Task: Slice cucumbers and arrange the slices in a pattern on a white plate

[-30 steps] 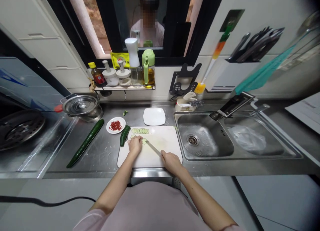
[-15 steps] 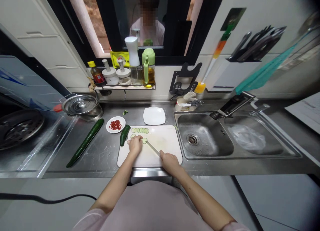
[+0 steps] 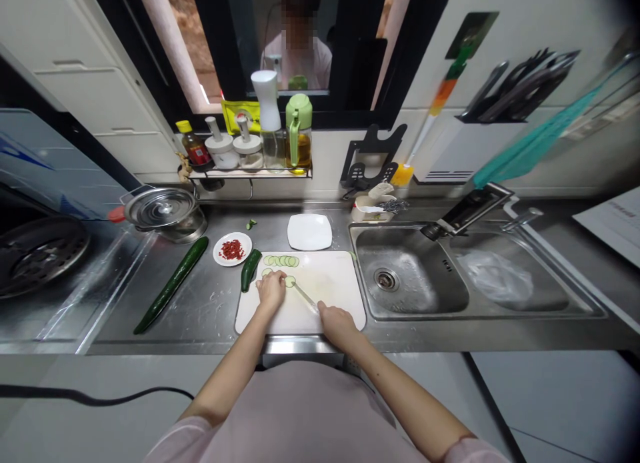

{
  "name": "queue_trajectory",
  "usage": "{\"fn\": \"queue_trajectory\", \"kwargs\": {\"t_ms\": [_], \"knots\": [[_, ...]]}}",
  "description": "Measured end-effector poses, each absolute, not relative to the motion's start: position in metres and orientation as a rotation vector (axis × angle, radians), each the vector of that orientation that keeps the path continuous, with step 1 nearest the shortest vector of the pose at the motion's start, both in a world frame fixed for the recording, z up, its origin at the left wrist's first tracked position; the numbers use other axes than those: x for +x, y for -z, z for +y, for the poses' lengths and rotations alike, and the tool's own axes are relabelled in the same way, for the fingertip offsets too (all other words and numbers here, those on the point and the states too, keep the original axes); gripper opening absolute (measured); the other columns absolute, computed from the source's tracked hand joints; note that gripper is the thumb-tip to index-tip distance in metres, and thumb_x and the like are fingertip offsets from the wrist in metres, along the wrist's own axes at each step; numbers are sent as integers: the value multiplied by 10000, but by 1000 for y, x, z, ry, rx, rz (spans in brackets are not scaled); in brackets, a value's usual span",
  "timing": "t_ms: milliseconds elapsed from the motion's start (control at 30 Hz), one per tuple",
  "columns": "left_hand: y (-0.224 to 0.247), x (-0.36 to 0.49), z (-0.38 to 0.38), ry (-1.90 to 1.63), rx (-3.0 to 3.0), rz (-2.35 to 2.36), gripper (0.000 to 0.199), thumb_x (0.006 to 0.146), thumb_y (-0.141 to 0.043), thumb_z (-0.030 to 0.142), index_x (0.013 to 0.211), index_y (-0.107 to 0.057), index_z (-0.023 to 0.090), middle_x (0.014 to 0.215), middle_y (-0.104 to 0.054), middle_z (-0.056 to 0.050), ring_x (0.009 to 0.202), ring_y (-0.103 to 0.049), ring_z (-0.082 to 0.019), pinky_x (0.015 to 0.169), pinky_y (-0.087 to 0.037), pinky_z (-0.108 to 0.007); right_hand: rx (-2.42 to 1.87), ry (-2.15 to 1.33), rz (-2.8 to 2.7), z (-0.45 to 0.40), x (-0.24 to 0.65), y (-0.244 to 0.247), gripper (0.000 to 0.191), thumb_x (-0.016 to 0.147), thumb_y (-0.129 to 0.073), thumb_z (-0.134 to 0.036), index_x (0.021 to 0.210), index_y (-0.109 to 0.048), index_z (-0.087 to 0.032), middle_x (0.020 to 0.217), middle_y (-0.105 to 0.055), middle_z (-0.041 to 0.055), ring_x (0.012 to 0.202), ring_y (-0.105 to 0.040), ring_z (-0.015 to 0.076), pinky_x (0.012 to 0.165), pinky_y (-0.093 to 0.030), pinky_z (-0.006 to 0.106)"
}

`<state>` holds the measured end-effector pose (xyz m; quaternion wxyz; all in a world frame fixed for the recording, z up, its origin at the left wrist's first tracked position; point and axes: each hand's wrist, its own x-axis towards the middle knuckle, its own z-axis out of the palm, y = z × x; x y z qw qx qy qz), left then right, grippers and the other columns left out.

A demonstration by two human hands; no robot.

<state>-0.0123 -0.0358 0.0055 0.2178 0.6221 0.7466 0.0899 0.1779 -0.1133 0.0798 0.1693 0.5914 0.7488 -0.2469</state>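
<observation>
The right hand's [image 3: 341, 325] fingers are wrapped round the knife [image 3: 306, 297], its tip at a pale slice [image 3: 290, 282] just beside the left fingertips. The left hand's [image 3: 271, 290] fingers are bunched over the cutting board [image 3: 305, 320]; whether they pinch anything is hidden. Tucked left fingertips and light, low blade pressure would suit. Beyond them lies a row of slices [image 3: 281, 261].

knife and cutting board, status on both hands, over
Right hand: grip closed on knife. Left hand at cucumber slices on cutting board. Cucumber chunk close beside left hand.
</observation>
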Motion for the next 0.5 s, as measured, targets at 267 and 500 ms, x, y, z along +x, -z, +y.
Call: {"fn": "queue_trajectory", "kwargs": {"t_ms": [267, 500], "knots": [[-7, -13, -35, -245, 1711, 2067, 269, 856, -461, 179, 1000, -675, 257, 1072, -676, -80, 1078, -547, -260, 893, -330, -404, 1654, 695, 2122, -111, 176, -86, 379, 840, -384, -25, 1191, -485, -128, 1024, -683, 173, 985, -659, 266, 744, -465, 326], [-8, -13, -35, -242, 1708, 2065, 275, 844, -465, 168, 996, -676, 258, 1062, -679, -79, 1077, -550, -260, 893, -335, -410, 1664, 735, 2122, -110, 177, -81, 351, 855, -407, -43, 1182, -481, -146, 1021, -674, 178, 984, -654, 258, 753, -452, 327]]}}
